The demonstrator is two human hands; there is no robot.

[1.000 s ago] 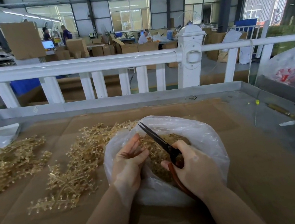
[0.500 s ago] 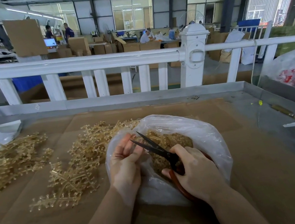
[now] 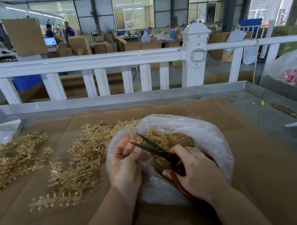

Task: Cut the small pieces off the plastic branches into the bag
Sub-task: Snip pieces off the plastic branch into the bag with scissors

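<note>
Trimming a plastic branch point(image 3: 149, 139) over the open bag point(image 3: 202, 130) near the worktop's front edge.
The left hand point(image 3: 125, 163) pinches the light, springy, thin stem close to the cut; the right hand point(image 3: 195, 173) grips the scissors point(image 3: 155, 149), blades parted. Uncut branches point(image 3: 77, 164) lie left.

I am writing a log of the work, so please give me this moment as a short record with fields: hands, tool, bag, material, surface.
left hand: holds a plastic branch over the bag
right hand: grips the scissors
scissors: red handles, blades apart
bag: clear, open, holding cut pieces
uncut branches: piled left of the bag
surface: cardboard
</note>
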